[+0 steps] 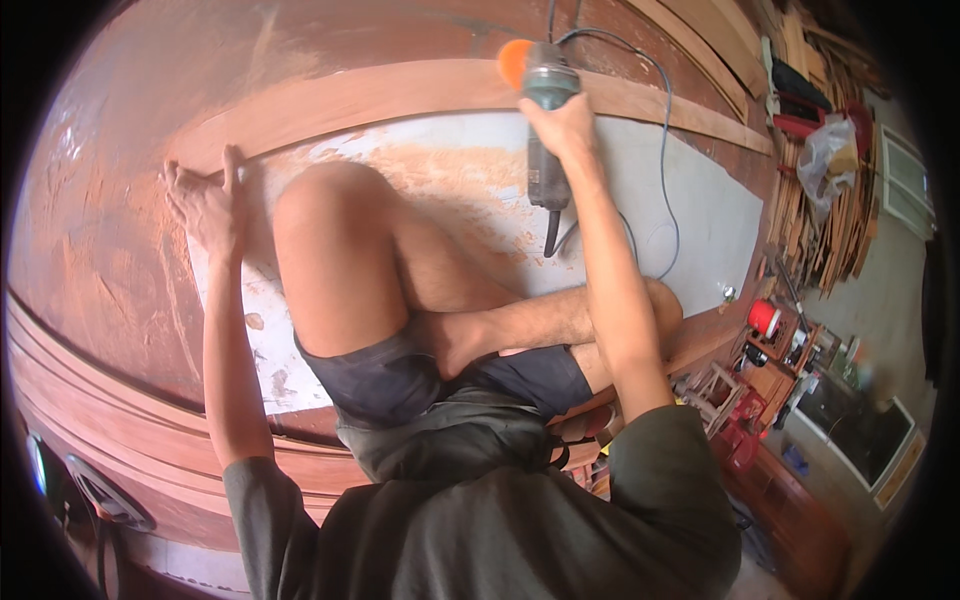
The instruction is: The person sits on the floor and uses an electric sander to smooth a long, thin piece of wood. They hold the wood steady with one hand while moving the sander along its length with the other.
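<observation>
Head view: across the plank (380, 93), the right hand (567, 127) grasps the angle grinder (546, 180), which we judge heavy, rigid, best held mid-body; whether the left hand (208, 208) grips the plank's end, we cannot tell.

I see smooth grey floor (885, 275) down the right side. Bundle of thin brown wooden strips (850, 240) along its edge, crumpled clear plastic bag (828, 160) near the top of it. White-framed rectangular pane (908, 180) at far right; dark pane with pale frame (858, 430) lower down. Below the strips I get a red cylindrical container (764, 317), pale wooden stool frame (710, 395), red stool-like piece (742, 432). Light's soft, rim blurry.
</observation>
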`<action>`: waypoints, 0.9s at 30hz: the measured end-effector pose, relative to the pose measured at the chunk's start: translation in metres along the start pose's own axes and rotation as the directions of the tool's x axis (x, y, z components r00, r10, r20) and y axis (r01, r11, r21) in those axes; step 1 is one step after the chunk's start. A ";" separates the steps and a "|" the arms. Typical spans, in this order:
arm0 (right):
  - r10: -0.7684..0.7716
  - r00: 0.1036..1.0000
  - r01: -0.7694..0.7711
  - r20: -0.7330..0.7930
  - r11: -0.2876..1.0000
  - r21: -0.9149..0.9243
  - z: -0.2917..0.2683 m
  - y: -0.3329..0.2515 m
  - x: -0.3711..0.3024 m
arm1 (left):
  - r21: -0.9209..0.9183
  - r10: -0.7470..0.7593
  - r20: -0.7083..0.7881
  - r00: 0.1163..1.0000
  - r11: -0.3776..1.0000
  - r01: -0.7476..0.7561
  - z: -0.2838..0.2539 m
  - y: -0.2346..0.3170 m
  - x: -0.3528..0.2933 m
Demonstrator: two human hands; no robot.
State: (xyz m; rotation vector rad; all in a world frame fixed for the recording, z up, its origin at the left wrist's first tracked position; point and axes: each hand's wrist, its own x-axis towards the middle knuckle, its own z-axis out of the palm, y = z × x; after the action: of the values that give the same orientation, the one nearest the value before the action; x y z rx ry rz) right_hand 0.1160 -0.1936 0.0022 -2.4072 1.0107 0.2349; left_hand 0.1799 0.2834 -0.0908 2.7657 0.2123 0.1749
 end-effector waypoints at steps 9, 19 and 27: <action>-0.094 0.995 0.092 0.036 0.994 0.067 0.041 -0.069 -0.046 | -0.006 0.009 -0.005 1.000 1.000 -0.009 -0.001 -0.002 -0.002; -0.125 0.992 0.123 0.030 0.990 0.070 0.045 -0.052 -0.060 | -0.016 0.006 -0.003 1.000 1.000 -0.006 0.004 -0.008 -0.001; 0.102 0.993 -0.103 -0.064 0.995 0.001 -0.004 0.007 -0.009 | -0.006 0.018 0.006 1.000 1.000 -0.018 0.001 -0.006 0.001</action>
State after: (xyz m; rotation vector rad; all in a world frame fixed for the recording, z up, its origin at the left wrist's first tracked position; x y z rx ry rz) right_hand 0.1048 -0.1947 0.0060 -2.3813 1.1653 0.1958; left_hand 0.1803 0.2888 -0.0941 2.7623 0.1853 0.1719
